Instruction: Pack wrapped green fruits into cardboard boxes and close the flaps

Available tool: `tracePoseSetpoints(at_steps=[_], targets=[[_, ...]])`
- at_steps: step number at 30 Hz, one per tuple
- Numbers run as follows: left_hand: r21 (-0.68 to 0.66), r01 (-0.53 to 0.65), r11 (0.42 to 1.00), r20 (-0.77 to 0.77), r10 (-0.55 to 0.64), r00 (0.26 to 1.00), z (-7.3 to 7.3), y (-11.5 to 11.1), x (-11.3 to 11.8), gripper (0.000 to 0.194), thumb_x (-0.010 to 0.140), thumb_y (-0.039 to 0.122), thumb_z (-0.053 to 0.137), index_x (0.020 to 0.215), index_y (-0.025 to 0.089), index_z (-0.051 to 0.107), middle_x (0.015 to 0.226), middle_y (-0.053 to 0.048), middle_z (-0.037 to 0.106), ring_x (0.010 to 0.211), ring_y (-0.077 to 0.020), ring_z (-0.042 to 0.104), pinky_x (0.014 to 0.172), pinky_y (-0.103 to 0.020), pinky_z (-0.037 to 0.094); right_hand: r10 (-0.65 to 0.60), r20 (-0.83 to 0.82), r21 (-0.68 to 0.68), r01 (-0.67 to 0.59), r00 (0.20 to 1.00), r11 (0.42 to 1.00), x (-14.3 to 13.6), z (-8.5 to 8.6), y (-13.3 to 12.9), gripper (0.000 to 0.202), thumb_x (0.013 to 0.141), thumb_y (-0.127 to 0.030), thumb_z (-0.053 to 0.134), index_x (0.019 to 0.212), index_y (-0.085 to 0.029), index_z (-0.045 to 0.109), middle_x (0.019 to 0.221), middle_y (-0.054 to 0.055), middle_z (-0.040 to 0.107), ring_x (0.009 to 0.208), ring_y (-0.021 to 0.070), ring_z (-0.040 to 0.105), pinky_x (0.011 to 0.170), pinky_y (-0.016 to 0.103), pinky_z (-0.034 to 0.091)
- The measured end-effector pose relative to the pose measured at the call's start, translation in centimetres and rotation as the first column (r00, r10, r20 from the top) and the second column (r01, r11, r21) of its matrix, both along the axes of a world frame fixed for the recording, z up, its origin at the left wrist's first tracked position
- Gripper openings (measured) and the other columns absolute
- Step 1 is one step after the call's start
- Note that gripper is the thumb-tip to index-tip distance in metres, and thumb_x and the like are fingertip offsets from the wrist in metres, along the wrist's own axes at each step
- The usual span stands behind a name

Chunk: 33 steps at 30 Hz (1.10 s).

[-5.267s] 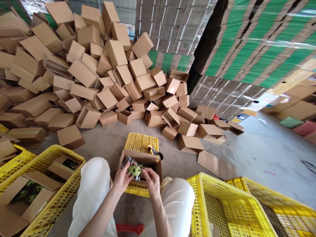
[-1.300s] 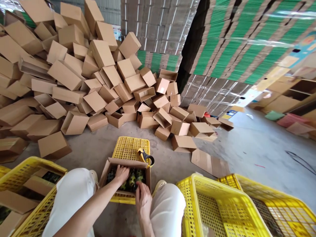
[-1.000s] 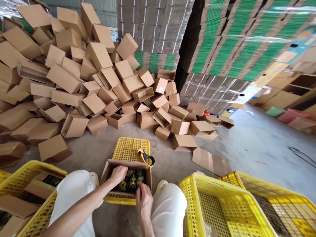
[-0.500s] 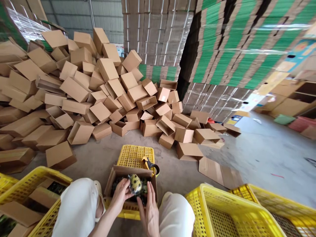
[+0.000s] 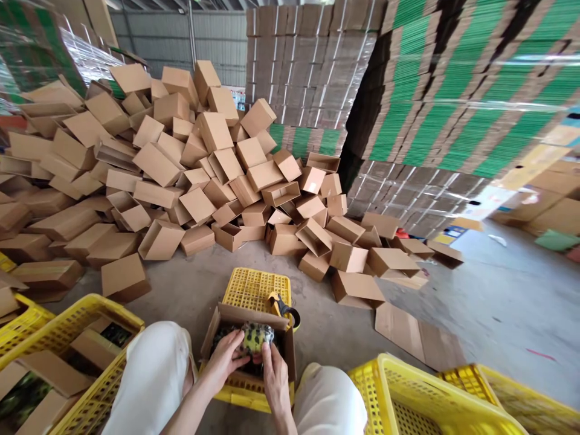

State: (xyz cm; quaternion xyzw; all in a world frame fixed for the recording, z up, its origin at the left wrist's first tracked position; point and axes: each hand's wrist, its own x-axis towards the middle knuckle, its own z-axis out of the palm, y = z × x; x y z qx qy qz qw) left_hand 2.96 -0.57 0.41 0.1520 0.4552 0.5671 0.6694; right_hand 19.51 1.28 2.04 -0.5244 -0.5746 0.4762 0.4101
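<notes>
A yellow-green, rounded item with dark spots (image 5: 256,339), seemingly wrapped in clear film, is held over an open cardboard box (image 5: 248,314). My left hand (image 5: 225,361) grips its left side, fingers curled against it. On the right end, the thumb and fingers of my right hand (image 5: 275,376) close on the same item. Dark, shiny contents show in the box below, partly hidden by my hands. An upturned yellow plastic crate (image 5: 256,287) bears the box between my knees. Behind the box's right corner lies a yellow-and-black tape dispenser (image 5: 283,308).
Yellow crates stand at my left (image 5: 97,302) and right (image 5: 385,386); the left one holds open boxes with dark green contents. Ahead rises a large heap of empty cardboard boxes (image 5: 197,205). Strapped cardboard stacks (image 5: 312,72) stand behind it. A flattened carton (image 5: 419,335) lies on the floor.
My right hand has gone from open beside the item to gripping its right end. The item has turned in my hands. The whole view has shifted slightly left.
</notes>
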Motion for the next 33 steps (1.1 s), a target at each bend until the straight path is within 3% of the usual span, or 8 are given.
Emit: tracePoseSetpoints(at_steps=[3, 7, 15, 21, 24, 27, 30, 33], targets=[[-0.007, -0.024, 1.0, 0.002, 0.024, 1.0, -0.2, -0.1, 0.3, 0.05, 0.076, 0.059, 0.086, 0.103, 0.02, 0.068, 0.107, -0.009, 0.078, 0.091, -0.0221, 0.076, 0.084, -0.034, 0.059, -0.024, 0.02, -0.03, 0.024, 1.0, 0.999, -0.1, 0.1, -0.2, 0.074, 0.093, -0.083, 0.043, 0.08, -0.02, 0.078, 0.069, 0.009, 0.077, 0.065, 0.0261, 0.072, 0.071, 0.032, 0.057], [-0.026, -0.088, 0.996, 0.011, 0.088, 0.996, -0.5, -0.2, 0.4, 0.052, 0.072, 0.06, 0.088, 0.101, 0.021, 0.068, 0.097, -0.004, 0.077, 0.08, -0.0169, 0.073, 0.078, -0.029, 0.058, -0.032, 0.026, -0.041, 0.033, 0.999, 0.999, -0.1, -0.2, -0.4, 0.076, 0.094, -0.083, 0.041, 0.077, -0.019, 0.077, 0.07, 0.01, 0.076, 0.067, 0.0258, 0.07, 0.073, 0.033, 0.056], [-0.007, -0.123, 0.992, -0.064, 0.122, 0.99, 0.2, -0.5, 0.0, 0.053, 0.069, 0.056, 0.09, 0.106, 0.024, 0.071, 0.106, -0.004, 0.073, 0.089, -0.0163, 0.069, 0.077, -0.026, 0.055, -0.058, -0.19, -0.06, 0.047, 0.98, 0.997, 0.2, -0.4, -0.1, 0.061, 0.088, -0.068, 0.068, 0.122, -0.017, 0.077, 0.12, 0.014, 0.078, 0.102, 0.0312, 0.072, 0.079, 0.035, 0.062], [-0.001, -0.116, 0.993, -0.172, 0.114, 0.979, 1.3, -0.7, -0.4, 0.055, 0.069, 0.058, 0.088, 0.108, 0.023, 0.075, 0.114, -0.008, 0.074, 0.099, -0.0213, 0.07, 0.078, -0.027, 0.056, -0.103, -0.201, -0.048, 0.096, 0.974, 0.994, 0.3, -1.4, -0.2, 0.044, 0.086, -0.06, 0.074, 0.098, -0.017, 0.078, 0.086, 0.007, 0.077, 0.077, 0.0231, 0.069, 0.068, 0.031, 0.059], [0.011, -0.128, 0.992, -0.252, 0.126, 0.959, 1.4, -0.4, -1.1, 0.057, 0.068, 0.057, 0.087, 0.11, 0.021, 0.076, 0.117, -0.01, 0.075, 0.103, -0.0248, 0.071, 0.08, -0.03, 0.058, -0.154, -0.187, -0.039, 0.15, 0.97, 0.988, 0.1, -2.1, -0.2, 0.043, 0.086, -0.059, 0.072, 0.094, -0.018, 0.077, 0.083, 0.006, 0.075, 0.075, 0.022, 0.068, 0.069, 0.031, 0.059], [0.046, -0.126, 0.991, -0.401, 0.134, 0.906, 1.0, 0.0, -2.2, 0.047, 0.07, 0.051, 0.084, 0.105, 0.02, 0.077, 0.115, -0.01, 0.078, 0.107, -0.0284, 0.071, 0.086, -0.034, 0.059, -0.26, -0.197, -0.034, 0.258, 0.945, 0.965, 0.1, -2.7, -0.1, 0.045, 0.086, -0.058, 0.07, 0.104, -0.018, 0.077, 0.096, 0.009, 0.078, 0.087, 0.0246, 0.071, 0.081, 0.035, 0.06], [0.074, -0.074, 0.994, -0.611, 0.104, 0.785, 0.3, 0.2, -3.5, 0.024, 0.075, 0.043, 0.076, 0.088, 0.023, 0.077, 0.107, -0.009, 0.08, 0.111, -0.0305, 0.071, 0.101, -0.04, 0.054, -0.32, -0.251, -0.076, 0.311, 0.914, 0.947, 0.2, -3.2, -0.2, 0.048, 0.085, -0.058, 0.069, 0.11, -0.017, 0.076, 0.105, 0.012, 0.079, 0.094, 0.0264, 0.073, 0.087, 0.038, 0.061], [0.091, 0.04, 0.995, -0.729, 0.039, 0.684, -0.4, 0.5, -3.8, 0.02, 0.083, 0.037, 0.067, 0.094, 0.025, 0.078, 0.11, -0.008, 0.081, 0.114, -0.0297, 0.07, 0.11, -0.041, 0.049, -0.322, -0.271, -0.102, 0.306, 0.907, 0.947, 0.1, -3.3, -0.3, 0.049, 0.085, -0.059, 0.069, 0.109, -0.017, 0.077, 0.103, 0.012, 0.079, 0.094, 0.027, 0.074, 0.085, 0.038, 0.062]])
